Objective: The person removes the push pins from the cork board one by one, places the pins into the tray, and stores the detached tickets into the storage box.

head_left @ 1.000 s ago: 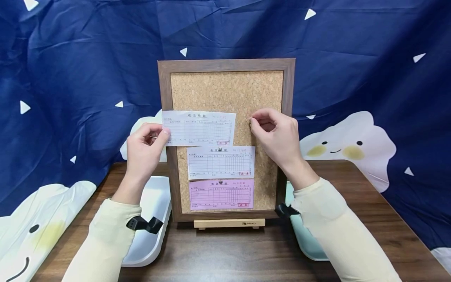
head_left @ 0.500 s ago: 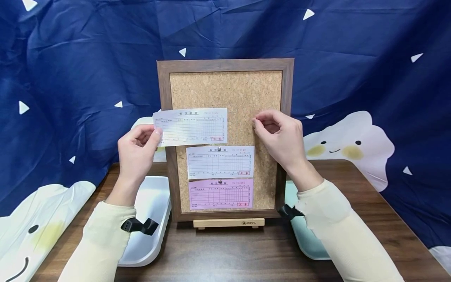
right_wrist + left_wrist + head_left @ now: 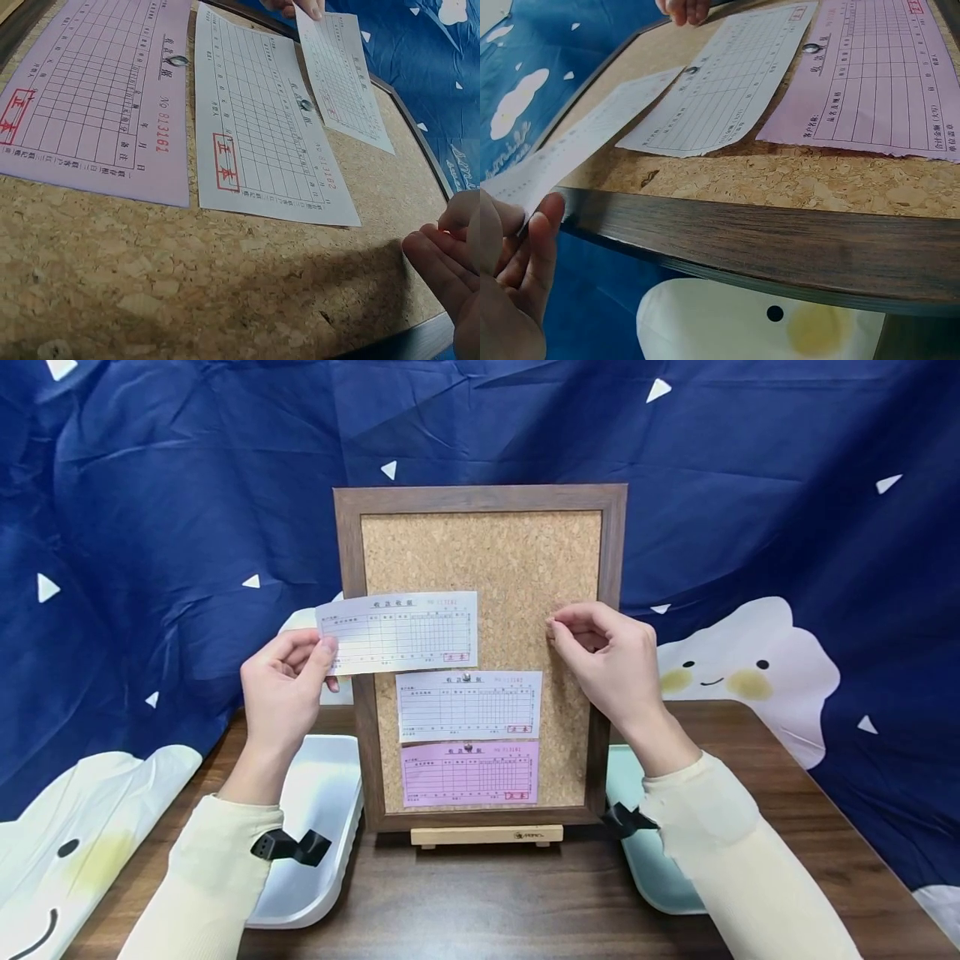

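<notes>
My left hand (image 3: 283, 689) pinches the left end of a white receipt slip (image 3: 405, 635) between thumb and fingers. The slip tilts slightly in front of the corkboard (image 3: 480, 552), overlapping its left frame; the left wrist view shows its held end lifted off. My right hand (image 3: 607, 652) has thumb and index tips together before the board's right side, around a tiny pushpin-like thing that the fingertips mostly hide. Below, a second white receipt (image 3: 468, 710) and a pink receipt (image 3: 471, 775) are fixed to the cork, each by a round silver pushpin (image 3: 177, 61) at its top.
The board stands upright on a small wooden stand (image 3: 487, 836) on the brown table (image 3: 465, 902). A white tray (image 3: 315, 877) lies at left, partly behind my left arm. A pale green tray (image 3: 663, 877) is at right, partly under my right sleeve. A blue curtain (image 3: 187, 527) hangs behind.
My left hand has moved left with the white receipt, uncovering more cork. My right hand has shifted slightly right and down, fingertips still together. The two pinned receipts have not moved.
</notes>
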`<move>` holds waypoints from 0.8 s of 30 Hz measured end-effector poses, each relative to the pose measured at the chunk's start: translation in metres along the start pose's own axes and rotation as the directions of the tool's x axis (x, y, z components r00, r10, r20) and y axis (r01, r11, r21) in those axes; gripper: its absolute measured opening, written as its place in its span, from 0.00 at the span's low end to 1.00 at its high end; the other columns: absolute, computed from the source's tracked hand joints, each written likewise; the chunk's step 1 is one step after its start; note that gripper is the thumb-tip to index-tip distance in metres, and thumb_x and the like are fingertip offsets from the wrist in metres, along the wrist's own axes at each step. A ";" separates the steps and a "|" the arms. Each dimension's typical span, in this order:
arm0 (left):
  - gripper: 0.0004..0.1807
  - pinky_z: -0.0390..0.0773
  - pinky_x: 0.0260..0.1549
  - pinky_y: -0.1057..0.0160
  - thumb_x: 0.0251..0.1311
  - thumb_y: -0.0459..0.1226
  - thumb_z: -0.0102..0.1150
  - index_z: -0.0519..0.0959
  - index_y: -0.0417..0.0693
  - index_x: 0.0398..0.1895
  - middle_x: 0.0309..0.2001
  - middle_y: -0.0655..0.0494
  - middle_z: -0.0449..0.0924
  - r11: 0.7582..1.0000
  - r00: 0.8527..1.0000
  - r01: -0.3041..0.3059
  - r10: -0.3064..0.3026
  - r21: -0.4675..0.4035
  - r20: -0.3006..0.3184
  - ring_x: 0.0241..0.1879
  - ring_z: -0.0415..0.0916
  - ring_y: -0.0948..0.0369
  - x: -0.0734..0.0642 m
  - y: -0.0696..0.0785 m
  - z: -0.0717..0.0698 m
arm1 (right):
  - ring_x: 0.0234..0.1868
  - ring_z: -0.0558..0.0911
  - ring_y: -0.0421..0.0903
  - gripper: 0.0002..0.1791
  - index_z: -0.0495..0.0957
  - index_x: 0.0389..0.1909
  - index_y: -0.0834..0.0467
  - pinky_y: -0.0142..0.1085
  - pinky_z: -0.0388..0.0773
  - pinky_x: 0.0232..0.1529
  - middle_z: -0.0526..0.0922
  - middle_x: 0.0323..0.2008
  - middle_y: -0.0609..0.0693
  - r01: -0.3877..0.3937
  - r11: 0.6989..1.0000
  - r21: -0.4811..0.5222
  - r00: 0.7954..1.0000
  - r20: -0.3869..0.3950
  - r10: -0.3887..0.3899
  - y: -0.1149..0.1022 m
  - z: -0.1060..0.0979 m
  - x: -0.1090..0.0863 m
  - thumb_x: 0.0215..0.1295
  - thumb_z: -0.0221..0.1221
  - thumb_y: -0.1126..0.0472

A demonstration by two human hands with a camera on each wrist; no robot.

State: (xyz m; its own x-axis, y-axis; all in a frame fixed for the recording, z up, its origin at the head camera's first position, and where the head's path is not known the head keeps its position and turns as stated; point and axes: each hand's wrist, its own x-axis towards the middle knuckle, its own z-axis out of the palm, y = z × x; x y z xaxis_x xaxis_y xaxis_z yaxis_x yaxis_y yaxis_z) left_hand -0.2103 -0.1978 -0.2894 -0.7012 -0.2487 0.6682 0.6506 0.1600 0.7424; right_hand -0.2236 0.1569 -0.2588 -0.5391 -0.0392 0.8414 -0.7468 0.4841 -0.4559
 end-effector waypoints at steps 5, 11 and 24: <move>0.04 0.81 0.23 0.73 0.68 0.22 0.64 0.86 0.33 0.41 0.30 0.67 0.90 0.999 1.000 0.000 -0.001 -0.050 -0.018 0.19 0.82 0.70 -0.001 -0.001 -0.002 | 0.34 0.82 0.17 0.03 0.89 0.39 0.68 0.16 0.78 0.37 0.93 0.34 0.61 -0.009 1.000 -0.004 1.000 -0.002 0.009 0.000 -0.005 -0.003 0.65 0.70 0.73; 0.05 0.86 0.28 0.72 0.68 0.22 0.64 0.86 0.30 0.44 0.31 0.66 0.92 0.998 0.999 0.019 -0.020 -0.068 -0.025 0.21 0.86 0.68 -0.003 -0.003 -0.005 | 0.34 0.83 0.18 0.04 0.89 0.39 0.69 0.16 0.79 0.40 0.92 0.34 0.62 -0.041 0.999 0.007 0.999 -0.005 0.041 0.002 -0.011 -0.007 0.65 0.71 0.74; 0.07 0.86 0.41 0.76 0.67 0.22 0.66 0.88 0.32 0.45 0.37 0.70 0.92 1.000 0.996 0.024 -0.025 -0.016 -0.082 0.37 0.90 0.72 -0.006 -0.003 -0.013 | 0.34 0.83 0.20 0.04 0.89 0.40 0.69 0.16 0.80 0.41 0.92 0.35 0.63 -0.088 0.996 0.007 0.996 0.001 0.088 0.005 -0.023 -0.016 0.66 0.70 0.74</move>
State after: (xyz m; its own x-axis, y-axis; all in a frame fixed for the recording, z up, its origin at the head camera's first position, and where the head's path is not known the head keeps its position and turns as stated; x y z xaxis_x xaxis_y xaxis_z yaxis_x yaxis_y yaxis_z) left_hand -0.2043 -0.2091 -0.2964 -0.6907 -0.3304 0.6432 0.6385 0.1388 0.7570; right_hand -0.2098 0.1798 -0.2680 -0.6029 0.0028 0.7978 -0.6993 0.4794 -0.5302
